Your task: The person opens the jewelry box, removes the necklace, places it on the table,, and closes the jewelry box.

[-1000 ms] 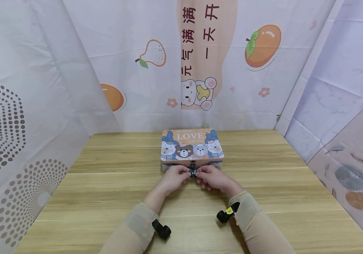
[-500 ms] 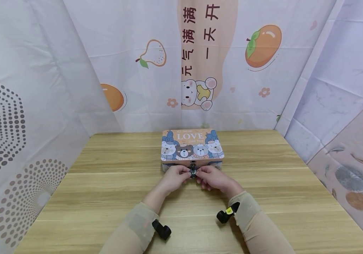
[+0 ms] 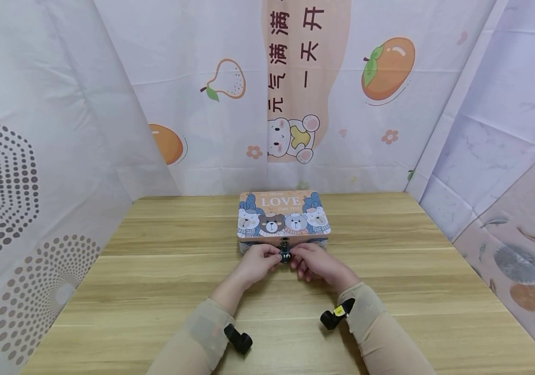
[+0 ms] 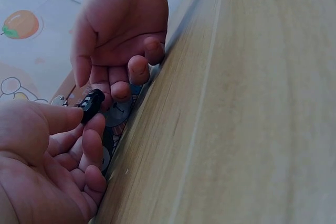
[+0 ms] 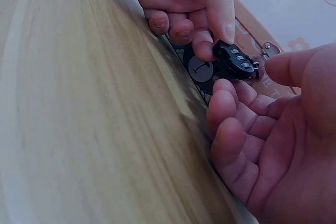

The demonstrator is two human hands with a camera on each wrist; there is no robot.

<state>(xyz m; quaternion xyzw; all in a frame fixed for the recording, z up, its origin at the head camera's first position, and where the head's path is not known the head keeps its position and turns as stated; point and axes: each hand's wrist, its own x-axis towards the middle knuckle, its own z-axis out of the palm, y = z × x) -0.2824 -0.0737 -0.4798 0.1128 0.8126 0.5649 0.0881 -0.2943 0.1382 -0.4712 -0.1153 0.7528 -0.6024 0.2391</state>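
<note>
Shifted slightly back from the padlock (image 5: pixel 234 62) with the right hand (image 3: pixel 318 260), loosely curled and gripping nothing — pinched it in the left hand (image 3: pixel 255 262), at the front latch (image 5: pixel 270 50) of the bear-print box (image 3: pixel 283 213) on the wooden table (image 3: pixel 291 333).

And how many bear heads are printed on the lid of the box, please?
4, side by side on the lid. Left to right in the head view: a white bear, a brown bear, a pale grey bear and another white bear. No part of the lid is hidden.
</note>
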